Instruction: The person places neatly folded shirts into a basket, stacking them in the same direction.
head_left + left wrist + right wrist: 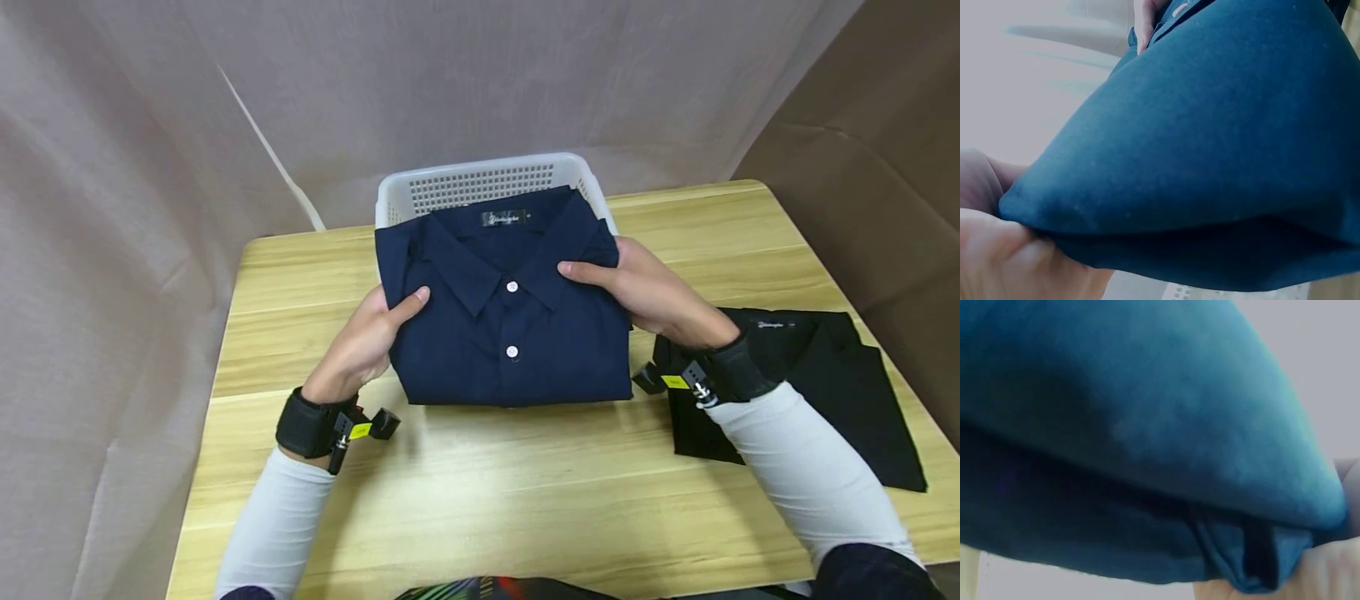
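A folded navy shirt [457, 333] with a collar, white buttons and a neck label is held up between both hands, covering the front of a white plastic basket [480, 171]. My left hand [371, 333] grips its left side, thumb on top and fingers hidden beneath. On the opposite side my right hand [648, 287] holds it the same way, thumb near the collar. The left wrist view shows the shirt [1210, 137] bulging above the hand [1016, 256]. From the right wrist, the shirt's [1179, 412] layered underside shows beside the hand [1329, 569].
A folded black shirt [847, 400] lies at the right of the wooden table [480, 500], partly under the right forearm. Grey curtain [525, 75] hangs behind the table, and a brown surface [862, 142] slopes along the right side.
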{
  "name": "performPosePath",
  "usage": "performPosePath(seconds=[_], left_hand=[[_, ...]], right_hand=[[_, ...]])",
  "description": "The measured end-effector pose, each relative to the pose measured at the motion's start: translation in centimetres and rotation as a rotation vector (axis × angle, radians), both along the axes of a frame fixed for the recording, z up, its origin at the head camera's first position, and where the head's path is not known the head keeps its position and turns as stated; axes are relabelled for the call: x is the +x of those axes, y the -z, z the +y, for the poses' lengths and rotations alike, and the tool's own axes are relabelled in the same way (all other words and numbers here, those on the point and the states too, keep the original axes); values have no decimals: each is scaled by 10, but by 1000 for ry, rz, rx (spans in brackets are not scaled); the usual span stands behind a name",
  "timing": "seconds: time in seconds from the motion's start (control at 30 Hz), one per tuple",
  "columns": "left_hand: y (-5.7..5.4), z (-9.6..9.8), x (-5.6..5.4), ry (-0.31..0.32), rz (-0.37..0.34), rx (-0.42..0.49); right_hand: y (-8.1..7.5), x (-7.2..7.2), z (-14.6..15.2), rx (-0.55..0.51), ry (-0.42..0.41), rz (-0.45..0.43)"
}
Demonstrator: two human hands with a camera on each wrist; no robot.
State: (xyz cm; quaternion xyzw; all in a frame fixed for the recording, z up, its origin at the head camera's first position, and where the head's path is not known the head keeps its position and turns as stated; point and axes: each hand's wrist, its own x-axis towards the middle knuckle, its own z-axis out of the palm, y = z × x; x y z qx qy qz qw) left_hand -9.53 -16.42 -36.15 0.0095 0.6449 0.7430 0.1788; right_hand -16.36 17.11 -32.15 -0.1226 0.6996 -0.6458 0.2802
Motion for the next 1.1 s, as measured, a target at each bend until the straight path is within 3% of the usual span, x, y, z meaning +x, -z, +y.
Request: performPosePath(seconds=[0.5,0.8,1.1], left_hand=[[-14,1,-22,-32,43,38],[-25,0,-43,-21,61,43],[-36,2,-64,-30,78,25]], right_hand=[[-22,-19,-6,90,26,60],[-33,-37,-11,139,22,130],[-42,-59,-18,85,37,106]])
